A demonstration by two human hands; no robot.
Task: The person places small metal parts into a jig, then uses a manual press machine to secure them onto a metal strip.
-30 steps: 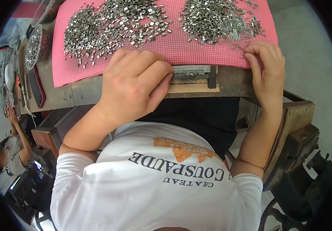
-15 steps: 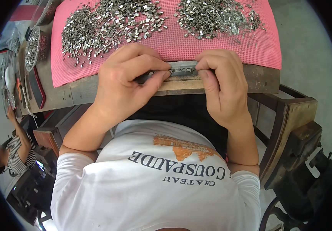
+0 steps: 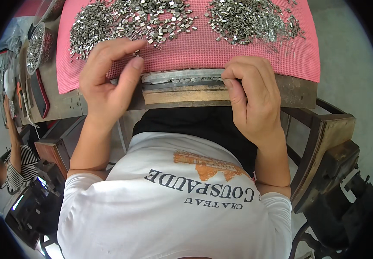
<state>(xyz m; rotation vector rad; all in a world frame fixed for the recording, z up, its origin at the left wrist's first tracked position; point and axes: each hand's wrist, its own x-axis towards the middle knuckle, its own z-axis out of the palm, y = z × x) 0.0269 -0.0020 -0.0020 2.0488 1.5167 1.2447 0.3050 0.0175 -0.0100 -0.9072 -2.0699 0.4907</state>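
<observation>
A grey metal bar [image 3: 182, 76] lies along the near edge of the bench, with a row of small rounded metal pieces [image 3: 195, 79] set along it. At its right end is my right hand [image 3: 255, 97], closed in a pinch of thumb and forefinger; whatever lies between the tips is too small to make out. My left hand [image 3: 106, 80] is over the pink mesh mat [image 3: 186, 56], thumb and forefinger apart, beside a pile of small shiny metal blocks [image 3: 152, 21]. A tiny dark bit shows near its fingertips.
Another pile of metal blocks and thin pins [image 3: 255, 21] lies on the right of the mat. Clear tubs of metal pieces [image 3: 35, 49] and a red-and-black flat object [image 3: 40, 95] stand at left. A person in a striped shirt [image 3: 20, 168] works further left.
My left hand has left the bar and moved up and left to the metal pile, its fingers spreading. The row of pieces is now uncovered. My right hand stays at the bar's right end.
</observation>
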